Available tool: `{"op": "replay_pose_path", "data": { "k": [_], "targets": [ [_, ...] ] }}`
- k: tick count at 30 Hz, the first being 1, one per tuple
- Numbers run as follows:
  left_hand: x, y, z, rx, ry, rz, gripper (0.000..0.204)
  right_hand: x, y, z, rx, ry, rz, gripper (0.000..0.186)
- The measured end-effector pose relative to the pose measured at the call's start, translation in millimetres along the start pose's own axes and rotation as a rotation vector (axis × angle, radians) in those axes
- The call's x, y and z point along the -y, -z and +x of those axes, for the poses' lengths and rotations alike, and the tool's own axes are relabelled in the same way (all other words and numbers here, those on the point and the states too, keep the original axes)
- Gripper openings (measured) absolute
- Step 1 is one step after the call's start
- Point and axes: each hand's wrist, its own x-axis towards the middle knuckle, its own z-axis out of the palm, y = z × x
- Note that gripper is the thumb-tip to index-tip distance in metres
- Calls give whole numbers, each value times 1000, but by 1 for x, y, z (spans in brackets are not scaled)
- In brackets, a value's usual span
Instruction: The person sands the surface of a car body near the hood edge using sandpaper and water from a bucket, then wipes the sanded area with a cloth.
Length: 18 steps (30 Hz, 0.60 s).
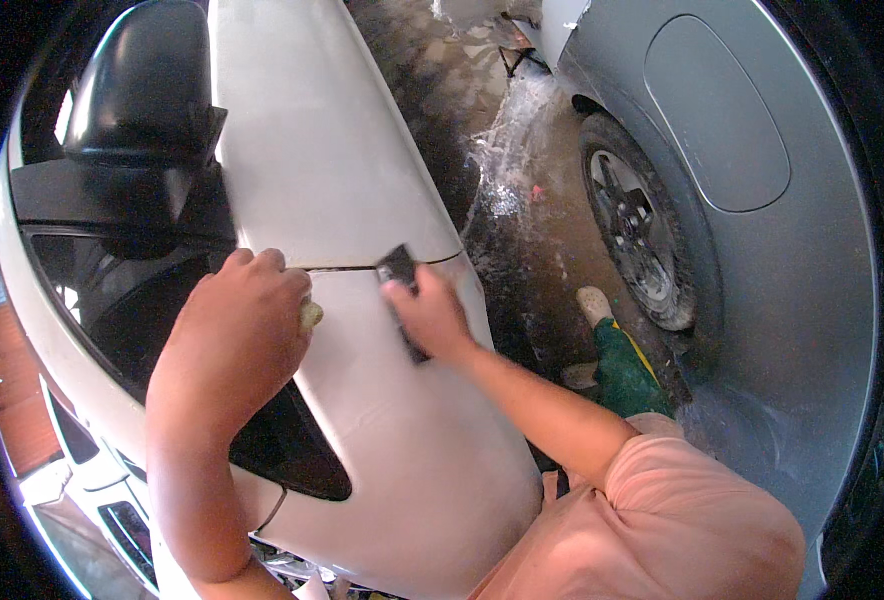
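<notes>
Left hand [242, 325] clasps a yellowish lump [311, 317], mostly hidden—blurred right hand [434, 312], a block [397, 265].

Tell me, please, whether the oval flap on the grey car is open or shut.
Shut: the flap looks level with the side of the grey car, with only a thin line around it.
</notes>
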Motion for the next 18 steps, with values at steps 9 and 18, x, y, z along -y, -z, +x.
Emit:
{"op": "replay_pose_path", "data": {
  "k": [9,18],
  "targets": [
    [-3,5,-3,-24,-13,-19,20,-12,9,4,-27,-24,39,42],
    [2,9,-31,13,48,42,20,-13,-12,8,32,12,53,40]
  ]
}}
